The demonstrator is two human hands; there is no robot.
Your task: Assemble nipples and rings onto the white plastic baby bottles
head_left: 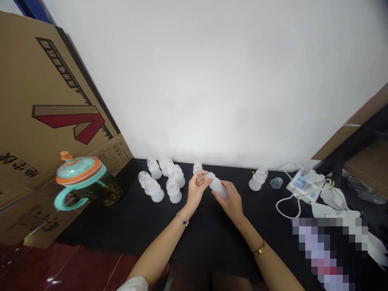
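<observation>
Frosted plastic baby bottle [217,186] held just above the black table surface [206,238], long axis slanting from upper left to lower right; neck end at the left hand [196,190], fingers closed in a pinch on it; base end lying against the right hand [230,201], partly open, gripping from beneath.

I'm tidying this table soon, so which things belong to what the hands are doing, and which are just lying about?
Part of the work:
left hand and right hand, both on a frosted bottle
standing bottles nearby

Lying about:
teal lidded mug
cardboard box
white device with cables
</observation>
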